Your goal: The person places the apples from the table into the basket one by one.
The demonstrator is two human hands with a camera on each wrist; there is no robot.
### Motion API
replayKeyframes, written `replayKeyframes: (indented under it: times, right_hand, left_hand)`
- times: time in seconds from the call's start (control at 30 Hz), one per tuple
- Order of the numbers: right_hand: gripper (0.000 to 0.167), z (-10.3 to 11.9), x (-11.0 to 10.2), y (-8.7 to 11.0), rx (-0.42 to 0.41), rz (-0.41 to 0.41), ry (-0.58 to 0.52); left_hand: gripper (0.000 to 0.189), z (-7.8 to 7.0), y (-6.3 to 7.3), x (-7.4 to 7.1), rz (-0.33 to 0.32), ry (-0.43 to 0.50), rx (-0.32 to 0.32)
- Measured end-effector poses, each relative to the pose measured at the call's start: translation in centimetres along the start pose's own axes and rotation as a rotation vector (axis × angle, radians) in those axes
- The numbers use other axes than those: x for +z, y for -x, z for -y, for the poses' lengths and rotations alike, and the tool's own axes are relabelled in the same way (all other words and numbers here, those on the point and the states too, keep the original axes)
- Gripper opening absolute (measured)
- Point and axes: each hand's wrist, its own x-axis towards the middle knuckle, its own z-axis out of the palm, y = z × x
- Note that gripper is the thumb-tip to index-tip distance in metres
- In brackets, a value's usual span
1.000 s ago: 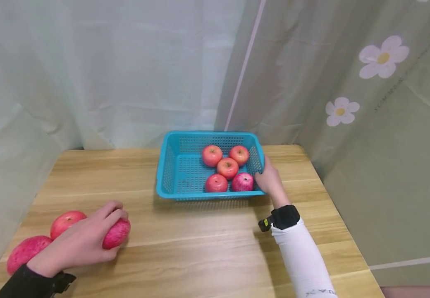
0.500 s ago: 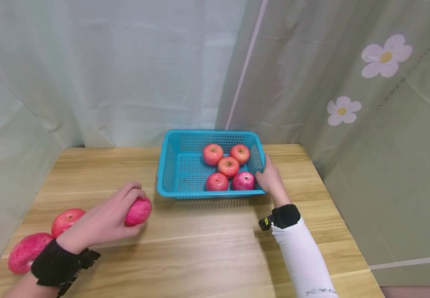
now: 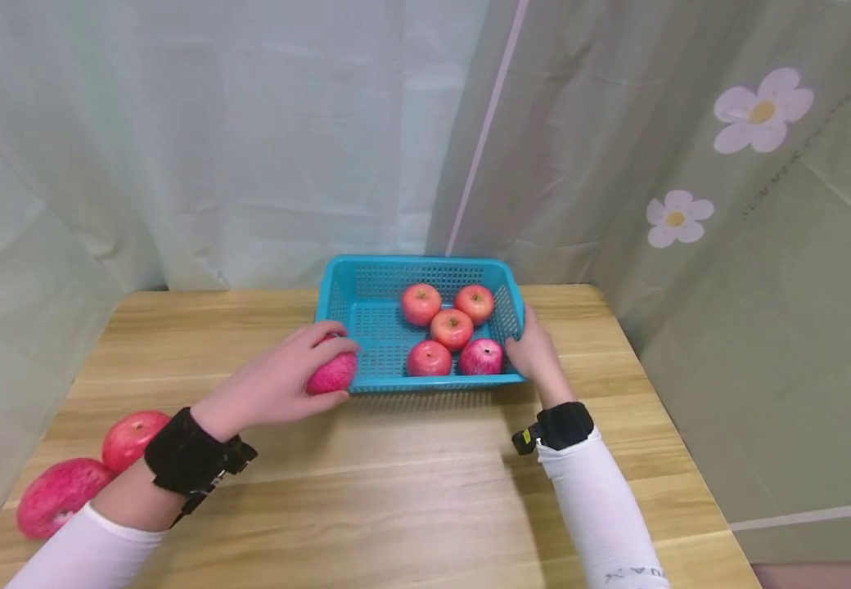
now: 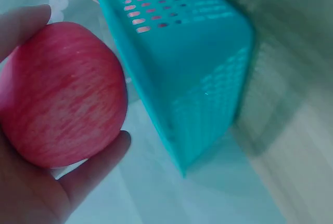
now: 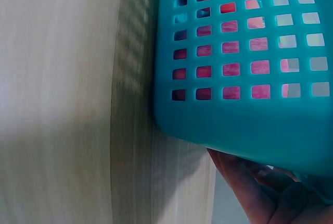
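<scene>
A pinkish-red apple (image 4: 65, 94) is gripped between the fingers and thumb of my left hand (image 3: 278, 380), just outside the front left corner of a blue plastic basket (image 3: 396, 383). In the left wrist view the apple is beside the basket's rim, above the table. My right hand (image 3: 536, 348) holds the basket's right rim, thumb on the inner side; its fingers (image 5: 242, 182) are partly hidden behind the basket wall in the right wrist view. Several apples, one of them a darker pink apple (image 3: 481, 357), lie in the basket's right half.
At the table's left lie a red apple (image 3: 131, 439) and a pink apple (image 3: 60, 496), partly behind the left forearm. The wooden table (image 3: 425, 499) ends at a pale curtain (image 3: 263, 147) behind and on both sides.
My left hand has carried the apple rightward and away from me, from the table's left to the basket's left corner. My right hand has stayed on the basket rim.
</scene>
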Motion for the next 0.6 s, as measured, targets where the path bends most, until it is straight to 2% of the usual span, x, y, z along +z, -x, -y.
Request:
replayKeyframes:
  times: [0.13, 0.33, 0.47, 0.6]
  right_hand:
    - [0.076, -0.4, 0.1, 0.1, -0.002, 0.006, 0.01]
    - [0.074, -0.4, 0.2, 0.1, -0.015, -0.01, -0.005]
    - [0.072, -0.2, 0.2, 0.1, -0.022, -0.006, -0.009]
    - [0.073, 0.0, 0.0, 0.0, -0.012, -0.008, -0.009]
  left_hand:
    - [0.057, -0.2, -2.8, -0.1, 0.046, 0.006, -0.011]
    - [0.054, 0.0, -6.7, 0.2, 0.145, -0.005, -0.07]
    - [0.05, 0.5, -8.7, 0.8, 0.259, 0.02, -0.125]
    - [0.052, 0.9, -10.7, 1.2, 0.399, 0.04, -0.151]
